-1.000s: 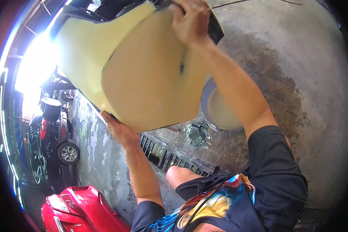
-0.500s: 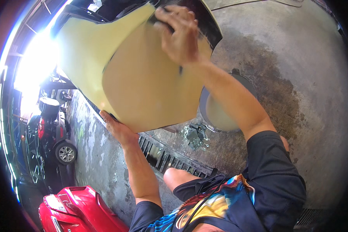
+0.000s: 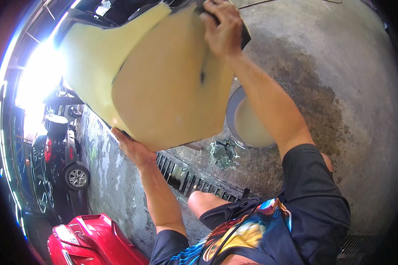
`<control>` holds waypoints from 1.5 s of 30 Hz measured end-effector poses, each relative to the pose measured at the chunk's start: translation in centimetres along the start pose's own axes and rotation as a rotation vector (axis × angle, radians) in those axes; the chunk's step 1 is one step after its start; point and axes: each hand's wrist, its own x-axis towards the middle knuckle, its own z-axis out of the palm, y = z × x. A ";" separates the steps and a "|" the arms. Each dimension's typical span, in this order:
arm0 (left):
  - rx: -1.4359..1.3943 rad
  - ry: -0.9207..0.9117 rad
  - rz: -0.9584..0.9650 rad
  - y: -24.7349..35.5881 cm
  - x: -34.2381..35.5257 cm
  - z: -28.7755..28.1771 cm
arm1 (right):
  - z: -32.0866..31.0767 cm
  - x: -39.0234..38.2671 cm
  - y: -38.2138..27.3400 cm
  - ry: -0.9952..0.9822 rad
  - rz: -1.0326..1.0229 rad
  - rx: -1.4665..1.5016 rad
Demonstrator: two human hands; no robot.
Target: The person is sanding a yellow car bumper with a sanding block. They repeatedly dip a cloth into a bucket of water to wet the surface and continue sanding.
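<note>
A large curved panel (image 3: pixel 159 92), pale yellow with a tan area and dark edges, fills the upper middle of the head view. My left hand (image 3: pixel 135 148) grips its lower left edge, fingers curled round the rim. My right hand (image 3: pixel 221 28) is at the panel's upper right, fingers closed on a dark pad pressed to the surface, mostly hidden under them. A dark smudge shows on the panel below that hand. Behind my right forearm, a round grey bucket (image 3: pixel 247 126) holds cloudy liquid.
A drain grate (image 3: pixel 177 172) crosses the wet concrete floor (image 3: pixel 349 110). A dark crumpled item (image 3: pixel 223 154) lies beside the bucket. Red glossy bodywork (image 3: pixel 88 238) is at the lower left. A dark car (image 3: pixel 53 168) stands at the left, below a bright opening.
My right hand went down and left across the panel by half a second ago, then back up and right to the upper corner. My left hand keeps its grip on the edge.
</note>
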 end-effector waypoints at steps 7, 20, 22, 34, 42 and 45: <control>-0.001 -0.057 0.008 0.0 0.2 -0.6 | -0.3 -1.5 -1.5 -0.091 -0.064 0.067; 0.022 -0.029 0.036 0.0 0.1 -0.3 | 0.5 0.5 0.4 -0.067 -0.059 -0.046; 0.055 -0.002 0.005 0.0 0.1 -0.3 | 0.9 0.4 -0.8 0.013 0.114 -0.065; 0.029 -0.035 0.015 -0.2 0.1 -0.1 | -1.2 -2.1 2.0 0.112 0.132 -0.066; 0.100 0.009 0.020 0.2 0.0 -0.1 | -1.6 -2.7 1.6 -0.028 0.010 -0.049; 0.071 0.002 0.004 0.2 0.0 -0.2 | -0.8 -2.0 2.9 0.033 0.077 -0.077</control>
